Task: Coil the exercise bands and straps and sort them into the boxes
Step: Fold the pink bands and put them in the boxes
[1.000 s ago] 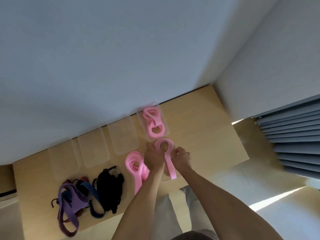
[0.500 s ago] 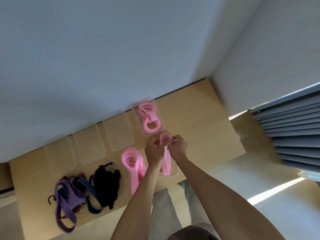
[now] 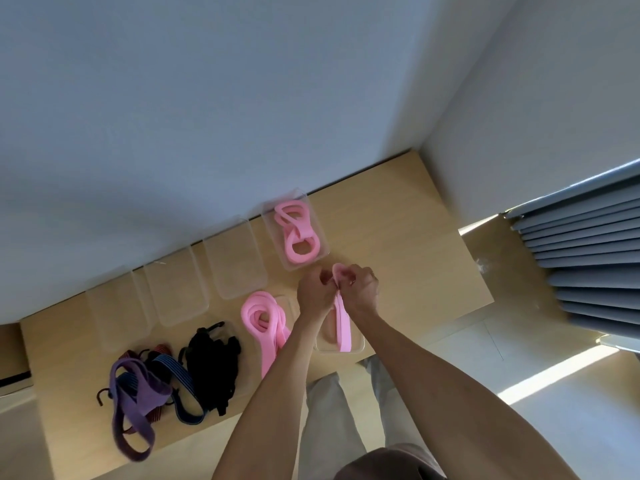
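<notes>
Hands meet over the desk (image 3: pixel 408 244), just nearer than the far box (image 3: pixel 313 263) that holds coiled pink bands (image 3: pixel 298 233). The left hand (image 3: pixel 316 292) and right hand (image 3: pixel 360 291) both have their fingers curled in, pinching the top of one pink band (image 3: pixel 343 323) between them; its upper end is bunched into a small fold at the fingertips, and its tail hangs down between the wrists to a clear box (image 3: pixel 358 346) at the near edge.

Compared with a second ago, the open loop that stood above the hands has closed: it was a wide ring then, smaller half a second ago, and now only a tight pink fold shows between the thumbs. The hands have drawn closer together, knuckles almost touching. The tail hangs much as before.

Left of the hands a second pink coil (image 3: pixel 263 318) lies on the desk, with one end trailing toward the near edge, unchanged. Three clear empty boxes (image 3: pixel 235 261) stand in a row against the wall to the left of the far box. At the near left corner lie a black strap bundle (image 3: pixel 213 370), a blue striped band (image 3: pixel 180 382) and a purple band (image 3: pixel 133 400), heaped and overlapping, with dark hooks and a red striped cord showing under them; none of these has moved.

Grey blinds (image 3: pixel 588 265) hang at the right, with sunlight on the floor beneath.
</notes>
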Demonstrator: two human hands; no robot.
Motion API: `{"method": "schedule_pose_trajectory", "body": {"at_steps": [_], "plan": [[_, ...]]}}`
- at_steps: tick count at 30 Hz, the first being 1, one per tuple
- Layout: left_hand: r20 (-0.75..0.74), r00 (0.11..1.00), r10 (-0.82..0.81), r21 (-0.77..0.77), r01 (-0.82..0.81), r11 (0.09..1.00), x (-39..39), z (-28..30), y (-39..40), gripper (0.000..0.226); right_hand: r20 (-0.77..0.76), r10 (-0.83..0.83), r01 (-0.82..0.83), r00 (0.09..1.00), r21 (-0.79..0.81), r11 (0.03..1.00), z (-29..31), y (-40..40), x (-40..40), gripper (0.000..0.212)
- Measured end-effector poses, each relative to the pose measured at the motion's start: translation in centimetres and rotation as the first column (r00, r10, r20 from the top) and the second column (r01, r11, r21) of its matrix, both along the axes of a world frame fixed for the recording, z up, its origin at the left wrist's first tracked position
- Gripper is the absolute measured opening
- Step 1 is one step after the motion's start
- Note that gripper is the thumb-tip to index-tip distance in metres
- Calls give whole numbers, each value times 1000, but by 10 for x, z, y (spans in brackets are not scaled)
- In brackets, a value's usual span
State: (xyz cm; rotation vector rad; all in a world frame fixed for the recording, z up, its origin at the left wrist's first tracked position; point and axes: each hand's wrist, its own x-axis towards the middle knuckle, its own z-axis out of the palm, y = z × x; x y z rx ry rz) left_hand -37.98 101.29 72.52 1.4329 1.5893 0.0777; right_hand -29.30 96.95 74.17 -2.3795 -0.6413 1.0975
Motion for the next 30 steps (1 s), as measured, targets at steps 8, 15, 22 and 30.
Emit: {"method": "schedule_pose_trajectory", "body": {"at_steps": [8, 15, 22, 30], "plan": [[272, 929, 252, -194, -203, 960, 4, 55, -6, 16, -127, -115, 132, 985, 137, 982, 59, -1, 7, 19], [345, 927, 145, 146, -205, 968, 20, 148, 7, 13, -125, -166, 200, 978, 346, 917, 143, 2, 32, 19], [539, 836, 108, 303, -312, 900, 29, 251, 16, 7, -217, 99, 51, 971, 594, 803, 230, 16, 80, 8], [645, 757, -108, 314, -133, 940, 68, 297, 13, 8, -374, 48, 245, 926, 695, 676, 277, -4, 111, 12]]}}
